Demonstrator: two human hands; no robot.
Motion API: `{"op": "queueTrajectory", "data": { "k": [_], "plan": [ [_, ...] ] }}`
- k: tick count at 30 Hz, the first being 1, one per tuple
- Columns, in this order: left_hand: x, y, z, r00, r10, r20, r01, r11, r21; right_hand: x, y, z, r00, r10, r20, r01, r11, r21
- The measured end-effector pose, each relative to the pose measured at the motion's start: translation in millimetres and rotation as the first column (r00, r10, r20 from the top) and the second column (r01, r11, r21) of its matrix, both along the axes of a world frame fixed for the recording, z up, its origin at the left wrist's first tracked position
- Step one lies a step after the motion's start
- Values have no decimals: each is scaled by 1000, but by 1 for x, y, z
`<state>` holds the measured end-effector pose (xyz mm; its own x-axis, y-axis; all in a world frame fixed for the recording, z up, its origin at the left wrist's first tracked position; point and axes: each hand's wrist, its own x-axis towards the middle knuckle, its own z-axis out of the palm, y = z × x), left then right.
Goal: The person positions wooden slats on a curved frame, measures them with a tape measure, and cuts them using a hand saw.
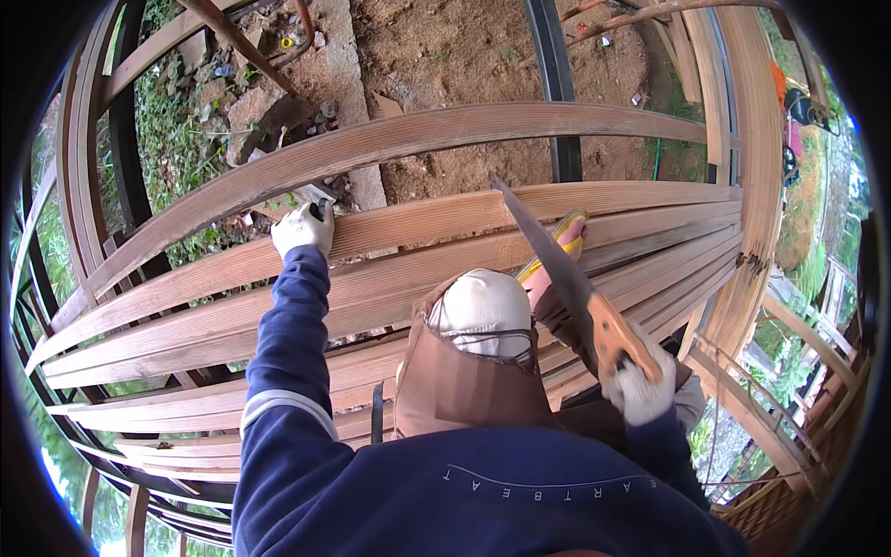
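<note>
In my right hand point(640, 385), in a white glove, is a handsaw point(608, 334) with an orange-brown wooden handle. Its long dark blade slants up and leftward over the planks, the tip near the far edge of one. My left hand point(303, 228), gloved too, is closed at the edge of a long wooden plank point(418, 218). A small black object point(322, 208) shows in its fingers; its kind is unclear. Between my arms is a rounded white cloth shape point(481, 311) with brown fabric around it. A foot in a yellow sandal point(568, 239) rests on the planks under the blade.
Several long planks lie side by side with gaps between them, and a separate curved-looking plank point(445, 128) runs beyond. Dark metal beams point(554, 88) cross below. Thick timbers point(756, 186) stand at the right. Dirt, stones point(260, 121) and plants show beneath.
</note>
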<state>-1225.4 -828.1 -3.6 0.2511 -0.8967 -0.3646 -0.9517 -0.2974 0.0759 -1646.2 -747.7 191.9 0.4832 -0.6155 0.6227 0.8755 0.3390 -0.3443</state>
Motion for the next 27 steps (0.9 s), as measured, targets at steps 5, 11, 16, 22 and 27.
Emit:
{"op": "queueTrajectory", "data": {
  "k": [5, 11, 16, 22, 27],
  "plan": [
    [-4, -3, 0, 1000, -1, -28, 3, 997, 74, 30, -49, -51, -593, 51, -803, 546, 759, -355],
    [-18, 10, -16, 993, -39, -108, 37, 999, -21, -28, -52, -119, -382, 200, -902, 620, 779, -90],
    [8, 10, -29, 998, 43, 45, -42, 999, -18, 9, -66, -118, -722, -132, -679, 190, 907, -377],
    [22, 9, -56, 993, 37, 110, -38, 999, 6, 23, -66, -143, -765, -373, -525, 36, 789, -613],
    [-3, 2, -18, 997, -81, 8, 77, 969, 236, -8, -51, -208, -788, -584, -195, -258, 601, -756]
  ]
}}
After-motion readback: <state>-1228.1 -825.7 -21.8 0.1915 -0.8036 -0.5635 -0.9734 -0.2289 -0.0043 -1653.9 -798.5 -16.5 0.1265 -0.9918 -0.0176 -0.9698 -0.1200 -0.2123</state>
